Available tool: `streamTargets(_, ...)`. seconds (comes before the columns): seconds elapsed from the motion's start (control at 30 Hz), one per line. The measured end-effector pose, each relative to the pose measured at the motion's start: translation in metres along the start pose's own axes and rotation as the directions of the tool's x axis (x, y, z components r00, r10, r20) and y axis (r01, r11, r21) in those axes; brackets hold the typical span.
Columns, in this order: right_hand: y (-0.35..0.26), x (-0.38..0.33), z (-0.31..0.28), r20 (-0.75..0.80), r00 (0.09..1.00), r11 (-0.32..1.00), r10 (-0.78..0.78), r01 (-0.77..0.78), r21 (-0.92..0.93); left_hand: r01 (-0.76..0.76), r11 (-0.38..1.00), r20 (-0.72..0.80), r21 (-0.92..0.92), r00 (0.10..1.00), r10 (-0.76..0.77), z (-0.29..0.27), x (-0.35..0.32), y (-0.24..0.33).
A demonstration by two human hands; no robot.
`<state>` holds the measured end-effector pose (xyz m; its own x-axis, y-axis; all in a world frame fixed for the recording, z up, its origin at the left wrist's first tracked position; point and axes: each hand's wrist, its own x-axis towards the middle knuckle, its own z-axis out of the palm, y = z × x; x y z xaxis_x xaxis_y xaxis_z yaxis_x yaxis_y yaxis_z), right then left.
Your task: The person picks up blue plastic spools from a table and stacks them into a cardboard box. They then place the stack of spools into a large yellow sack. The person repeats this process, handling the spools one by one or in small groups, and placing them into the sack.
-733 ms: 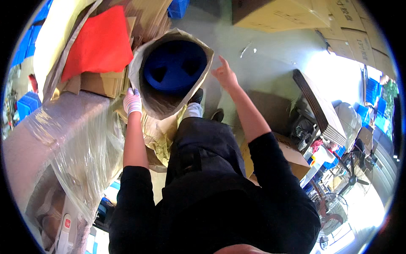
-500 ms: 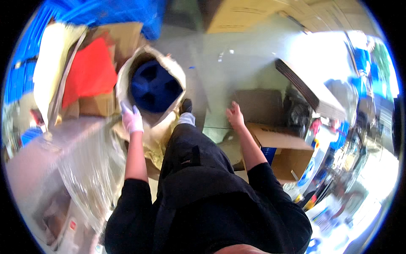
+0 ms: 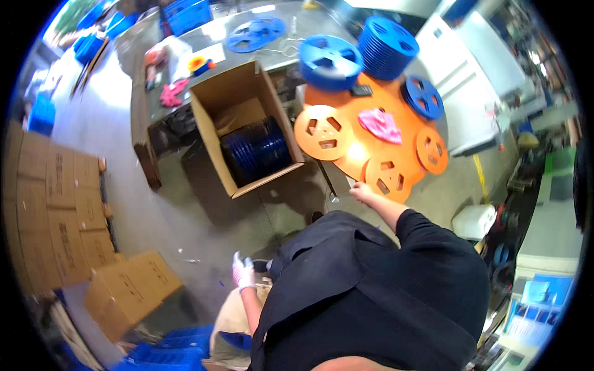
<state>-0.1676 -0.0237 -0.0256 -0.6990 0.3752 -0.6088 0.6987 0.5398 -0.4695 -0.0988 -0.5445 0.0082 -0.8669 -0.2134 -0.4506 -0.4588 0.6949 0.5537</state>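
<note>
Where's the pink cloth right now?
In the head view, upper right: the pink cloth lies on the orange table among orange reels.

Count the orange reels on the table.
3: a large one at the orange sheet's left, one nearest the right hand, one at its right edge. None seems hidden.

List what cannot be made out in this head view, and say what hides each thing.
- Left hand: gloved; what it grips, if anything, is cut off by the black torso.
- Tan bag: mostly behind the arm and torso; its contents are barely seen.
- Right hand: by the orange reels; contact is too small to tell.
- Box: its walls hide how many dark blue reels it holds.
</note>
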Motion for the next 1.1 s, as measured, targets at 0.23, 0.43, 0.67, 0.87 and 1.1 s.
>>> streamTargets(0.23, 0.119, -0.026, -0.095, -0.014, 0.900, 0.780, 0.435, -0.369, 0.506, -0.459, 0.888, 0.399, 0.032, 0.820, 0.409, 0.075, 0.059, 0.212)
streamTargets(0.43, 0.116, 0.078, -0.078, 0.080, 0.941, 0.604, 0.327, -0.274, 0.749, -0.665, 0.746, 0.565, 0.030, 0.627, 0.536, 0.104, 0.096, 0.317)
streamTargets(0.67, -0.143, 0.202, -0.135, -0.265, 0.938, 0.897, -0.225, 0.305, 0.321, -0.535, 0.832, 0.537, 0.148, 0.749, 0.387, 0.093, 0.180, 0.352)
streamTargets(0.87, -0.257, 0.312, -0.175, -0.316, 0.694, 0.756, -0.647, 0.527, -0.389, -0.314, 0.948, 0.449, -0.050, 0.841, 0.302, 0.114, 0.220, 0.371)
streamTargets(1.1, -0.276, 0.342, -0.173, -0.225, 0.741, 0.719, -0.633, 0.456, -0.524, -0.115, 0.987, 0.528, -0.113, 0.835, 0.158, 0.129, 0.234, 0.372)
